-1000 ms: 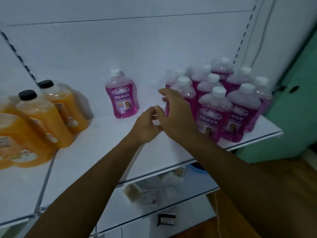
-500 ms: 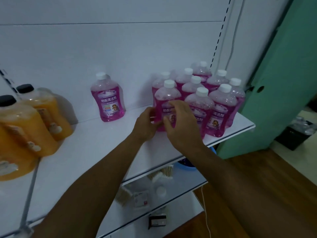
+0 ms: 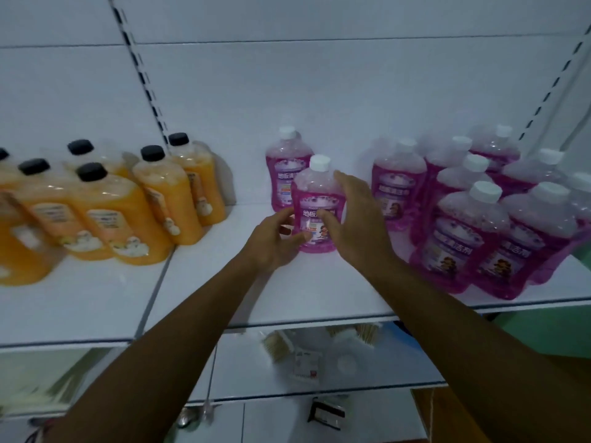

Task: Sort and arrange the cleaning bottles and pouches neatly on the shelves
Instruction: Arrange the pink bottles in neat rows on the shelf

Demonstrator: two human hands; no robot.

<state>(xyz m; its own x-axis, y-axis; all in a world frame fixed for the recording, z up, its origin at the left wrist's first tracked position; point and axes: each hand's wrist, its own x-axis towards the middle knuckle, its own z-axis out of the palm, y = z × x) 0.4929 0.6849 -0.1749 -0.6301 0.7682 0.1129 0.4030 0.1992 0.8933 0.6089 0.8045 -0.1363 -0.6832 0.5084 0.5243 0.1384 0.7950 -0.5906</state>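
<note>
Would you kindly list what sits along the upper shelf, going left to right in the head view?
Orange bottles with black caps → lone pink bottle at the back → pink bottle between both hands → cluster of pink bottles.

1. A shop, going by the white metal shelf fixed to slotted uprights on a panelled back wall.
2. Stock stands in batches: many identical orange bottles on the left, many identical pink bottles on the right.
3. Small packaged goods lie on the lower shelf.
</note>
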